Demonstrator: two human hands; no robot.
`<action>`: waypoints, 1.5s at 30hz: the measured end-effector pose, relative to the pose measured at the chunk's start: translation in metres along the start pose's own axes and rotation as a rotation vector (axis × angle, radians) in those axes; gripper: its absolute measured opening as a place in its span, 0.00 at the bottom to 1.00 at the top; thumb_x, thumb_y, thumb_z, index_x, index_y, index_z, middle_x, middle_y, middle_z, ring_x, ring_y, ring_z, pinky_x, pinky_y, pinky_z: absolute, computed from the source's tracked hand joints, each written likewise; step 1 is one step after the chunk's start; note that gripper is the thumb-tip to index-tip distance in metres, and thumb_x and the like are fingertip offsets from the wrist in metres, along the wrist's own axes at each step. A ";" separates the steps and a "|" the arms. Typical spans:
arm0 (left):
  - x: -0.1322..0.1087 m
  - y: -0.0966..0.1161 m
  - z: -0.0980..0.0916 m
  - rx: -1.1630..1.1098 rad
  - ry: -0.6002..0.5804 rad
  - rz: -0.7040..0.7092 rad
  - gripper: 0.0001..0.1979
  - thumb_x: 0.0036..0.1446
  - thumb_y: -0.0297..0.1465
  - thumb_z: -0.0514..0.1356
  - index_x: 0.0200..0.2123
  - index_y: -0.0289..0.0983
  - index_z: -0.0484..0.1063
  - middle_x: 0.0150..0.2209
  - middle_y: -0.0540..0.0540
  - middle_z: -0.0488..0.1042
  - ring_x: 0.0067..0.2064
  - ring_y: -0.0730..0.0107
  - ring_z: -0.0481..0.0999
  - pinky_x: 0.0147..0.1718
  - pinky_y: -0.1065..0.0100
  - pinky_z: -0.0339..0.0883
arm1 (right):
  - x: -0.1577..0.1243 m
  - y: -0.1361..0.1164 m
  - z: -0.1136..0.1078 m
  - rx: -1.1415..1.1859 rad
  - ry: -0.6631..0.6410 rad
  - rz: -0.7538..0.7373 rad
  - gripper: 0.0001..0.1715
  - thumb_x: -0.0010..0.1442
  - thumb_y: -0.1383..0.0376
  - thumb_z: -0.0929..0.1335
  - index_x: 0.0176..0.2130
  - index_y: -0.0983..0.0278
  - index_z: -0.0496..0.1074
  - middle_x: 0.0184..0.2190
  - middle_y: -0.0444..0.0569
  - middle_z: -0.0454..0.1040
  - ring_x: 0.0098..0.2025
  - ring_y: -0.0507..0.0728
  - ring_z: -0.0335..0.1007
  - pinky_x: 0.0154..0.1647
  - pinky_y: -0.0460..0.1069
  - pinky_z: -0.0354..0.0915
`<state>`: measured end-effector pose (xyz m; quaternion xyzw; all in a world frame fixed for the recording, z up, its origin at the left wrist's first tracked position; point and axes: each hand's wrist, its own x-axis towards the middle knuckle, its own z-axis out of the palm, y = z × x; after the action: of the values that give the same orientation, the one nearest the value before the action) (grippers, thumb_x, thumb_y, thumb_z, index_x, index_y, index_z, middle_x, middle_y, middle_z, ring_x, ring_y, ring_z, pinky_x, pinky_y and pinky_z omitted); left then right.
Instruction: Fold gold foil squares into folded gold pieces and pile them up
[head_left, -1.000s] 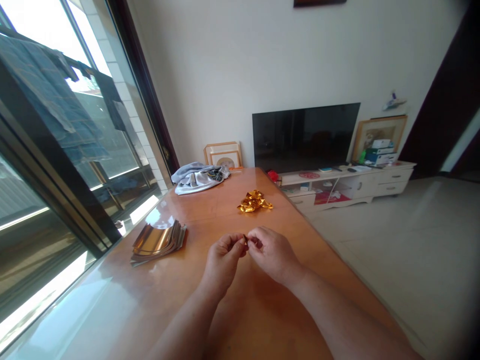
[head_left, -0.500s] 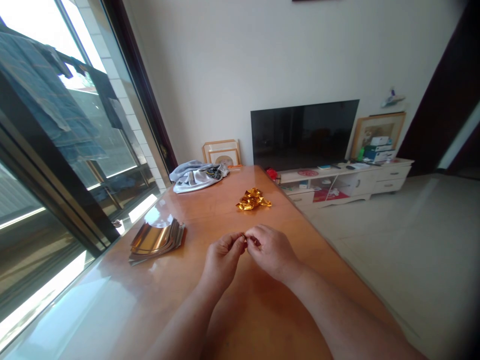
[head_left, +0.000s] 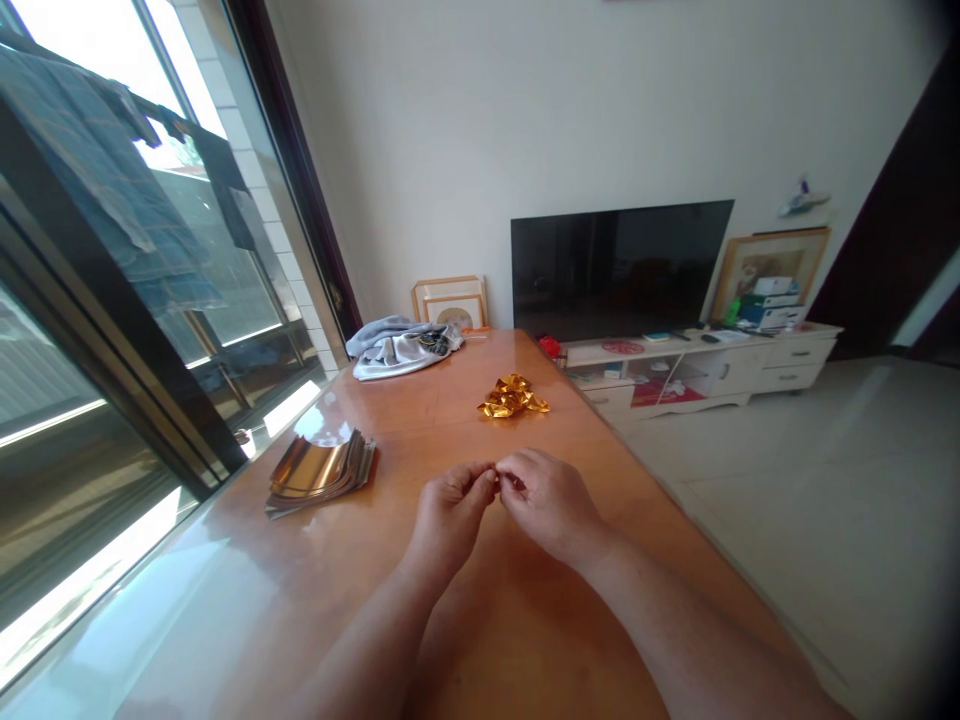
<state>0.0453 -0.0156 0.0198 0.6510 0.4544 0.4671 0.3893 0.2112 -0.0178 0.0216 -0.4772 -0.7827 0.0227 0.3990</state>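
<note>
Over the wooden table (head_left: 390, 560), my left hand (head_left: 450, 505) and my right hand (head_left: 547, 500) meet fingertip to fingertip. Thumbs and forefingers of both are pinched on a small piece of gold foil paper, which the fingers hide almost wholly now. Beyond my hands lies a small heap of folded, shiny gold foil pieces (head_left: 514, 398). Off to the left rests a stack of gold foil paper sheets (head_left: 319, 472), its edges curling upward.
Grey cloth (head_left: 405, 348) is bunched at the table's far end, near framed pictures (head_left: 454, 300). A television (head_left: 622, 270) stands behind a low white cabinet (head_left: 780, 365) to the right. A glass sliding door (head_left: 150, 330) runs along the left side.
The whole view has shifted slightly, so things appear a little further right. Both hands keep pinching, and their fingertips have closed further over the foil, which shows less than before.
</note>
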 end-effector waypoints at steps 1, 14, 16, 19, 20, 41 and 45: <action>0.000 -0.002 0.000 -0.008 -0.006 0.000 0.15 0.60 0.39 0.60 0.42 0.35 0.81 0.34 0.45 0.80 0.37 0.66 0.76 0.38 0.69 0.68 | 0.000 0.000 0.000 -0.002 0.002 -0.002 0.08 0.61 0.71 0.66 0.33 0.60 0.73 0.32 0.46 0.75 0.36 0.54 0.70 0.37 0.47 0.59; 0.001 0.003 -0.001 -0.092 0.021 -0.030 0.13 0.58 0.37 0.63 0.37 0.34 0.81 0.29 0.48 0.77 0.33 0.71 0.71 0.34 0.73 0.64 | -0.001 0.001 0.000 0.095 -0.001 0.021 0.08 0.60 0.72 0.66 0.34 0.60 0.74 0.32 0.45 0.75 0.36 0.54 0.70 0.37 0.47 0.61; 0.002 0.003 -0.001 -0.097 0.016 -0.033 0.13 0.58 0.37 0.63 0.36 0.34 0.81 0.28 0.48 0.76 0.32 0.72 0.71 0.33 0.73 0.64 | -0.001 0.002 0.002 0.132 -0.002 0.032 0.08 0.59 0.71 0.67 0.35 0.60 0.74 0.32 0.44 0.75 0.35 0.54 0.70 0.36 0.47 0.61; 0.002 0.001 -0.002 -0.086 0.005 -0.030 0.12 0.58 0.37 0.62 0.34 0.33 0.80 0.28 0.48 0.75 0.31 0.72 0.70 0.32 0.73 0.64 | -0.001 0.004 0.004 0.190 -0.010 0.056 0.07 0.59 0.71 0.67 0.34 0.59 0.74 0.31 0.43 0.75 0.33 0.53 0.69 0.35 0.46 0.61; 0.002 0.001 -0.002 -0.077 0.003 -0.027 0.12 0.58 0.37 0.62 0.34 0.33 0.80 0.28 0.48 0.74 0.31 0.72 0.70 0.32 0.72 0.64 | -0.001 0.005 0.004 0.209 -0.014 0.064 0.07 0.59 0.70 0.67 0.34 0.59 0.74 0.31 0.43 0.76 0.32 0.53 0.69 0.35 0.46 0.61; -0.001 0.004 0.001 0.082 0.073 0.012 0.10 0.56 0.33 0.58 0.29 0.36 0.77 0.27 0.49 0.76 0.31 0.70 0.73 0.31 0.72 0.64 | -0.003 0.001 0.006 0.275 -0.035 0.103 0.06 0.59 0.69 0.67 0.32 0.60 0.74 0.29 0.43 0.77 0.30 0.52 0.69 0.34 0.46 0.62; -0.001 0.004 0.002 0.137 0.088 0.013 0.09 0.56 0.32 0.57 0.30 0.36 0.77 0.28 0.50 0.76 0.30 0.70 0.73 0.31 0.72 0.63 | -0.003 0.000 0.004 0.231 -0.039 0.104 0.06 0.59 0.69 0.67 0.32 0.60 0.74 0.29 0.43 0.76 0.30 0.52 0.68 0.34 0.46 0.62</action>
<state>0.0478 -0.0176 0.0228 0.6578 0.4978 0.4655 0.3205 0.2091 -0.0185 0.0173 -0.4672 -0.7567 0.1427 0.4344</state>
